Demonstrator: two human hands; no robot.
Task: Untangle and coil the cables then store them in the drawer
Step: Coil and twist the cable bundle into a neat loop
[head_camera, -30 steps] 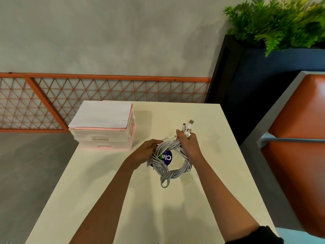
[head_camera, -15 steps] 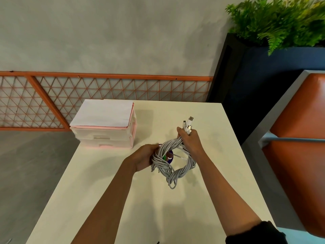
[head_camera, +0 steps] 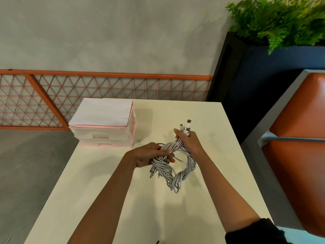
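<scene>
Tabletop, cables between hands

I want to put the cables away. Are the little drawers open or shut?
Shut. Both fronts of the drawer box sit flush, none pulled out.

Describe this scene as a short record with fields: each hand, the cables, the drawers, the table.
left hand: grips the left side of the coil
right hand: grips the top of the coil, below the plug ends
cables: white, bundled in one loose coil, held over the table
drawer unit: pink and white, far left, both drawers shut
table: cream top
</scene>
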